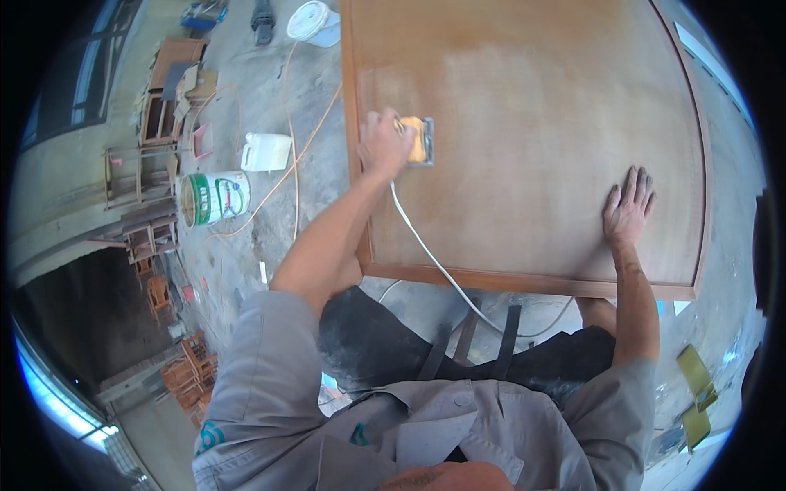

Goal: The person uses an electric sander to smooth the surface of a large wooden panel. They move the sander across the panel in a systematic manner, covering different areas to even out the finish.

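My left hand [385, 146] is wrapped round an orange power sander [421, 141] with a grey pad, pressed against the brown wooden panel [524, 155] near its left edge. From the sander a pale cord [432, 260] runs down over the panel's near edge, toward my knees. Flat on the right part of the panel lies my right hand [629, 211], fingers stretched out and dark at the tips, holding nothing. The panel has a raised reddish-brown border [524, 283]; its face is patchy, paler in the middle and darker brown at the far end.
On the concrete floor to the left are a white lidded bucket [313, 23], a white jug [267, 152] and a green-and-white pail [219, 198] on its side. An orange hose [313, 125] crosses there. Wooden furniture [161, 119] lines the left wall. Yellowish metal pieces [696, 385] lie at right.
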{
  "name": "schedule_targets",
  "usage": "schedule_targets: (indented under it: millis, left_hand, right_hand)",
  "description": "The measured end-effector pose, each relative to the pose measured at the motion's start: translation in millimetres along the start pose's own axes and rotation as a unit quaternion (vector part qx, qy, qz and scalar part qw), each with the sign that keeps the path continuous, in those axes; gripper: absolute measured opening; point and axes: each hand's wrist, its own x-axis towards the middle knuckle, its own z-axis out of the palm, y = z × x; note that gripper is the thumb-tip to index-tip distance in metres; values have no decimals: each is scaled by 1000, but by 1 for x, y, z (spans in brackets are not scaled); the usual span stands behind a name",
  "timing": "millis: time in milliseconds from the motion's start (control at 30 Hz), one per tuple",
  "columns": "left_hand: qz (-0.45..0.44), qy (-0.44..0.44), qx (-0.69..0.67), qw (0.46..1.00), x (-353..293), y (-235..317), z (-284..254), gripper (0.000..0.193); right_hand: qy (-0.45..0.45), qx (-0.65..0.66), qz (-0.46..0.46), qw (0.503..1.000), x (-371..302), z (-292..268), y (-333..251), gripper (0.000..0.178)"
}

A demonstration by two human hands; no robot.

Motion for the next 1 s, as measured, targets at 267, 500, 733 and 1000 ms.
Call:
schedule_targets:
  millis: [267,500,733,1000]
  left_hand:
    - [-16,-6,-14,1000,-142,-12,-10,30]
    - [18,-1,-21,1000,-136,-10,-14,28]
    - [34,6,-20,999,-13,4,-6,27]
    - [24,7,-29,999,-88,10,-2,27]
  right_hand:
    - [-5,-11,1,1000,-1,7,0,61]
    - [-21,-18,4,1000,-2,-1,2,61]
    - [-35,-16,6,999,-2,1,4,61]
    - [-8,-9,7,1000,0,6,3,61]
